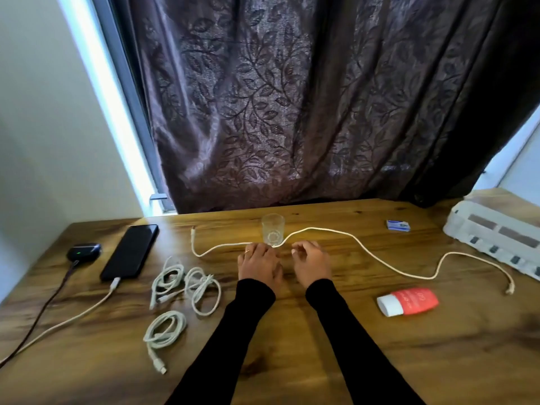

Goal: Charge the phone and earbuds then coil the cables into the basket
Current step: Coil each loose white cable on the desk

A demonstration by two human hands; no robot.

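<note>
Both hands lie at the table's (292, 361) centre, fingers curled down. The left hand (258, 263) covers the long cable (365, 247) where it passes the glass (273, 229) at 12 o'clock; whether it pinches it is hidden. The right hand (311, 263) hovers loosely curled beside it, holding nothing. Phone (130, 252) and earbuds (83, 251) sit plugged in at 9 o'clock, their leads cut off by the frame edge. Three coils (187, 290) lie at 8 o'clock. The basket (493, 226) at 3 o'clock is cropped
</note>
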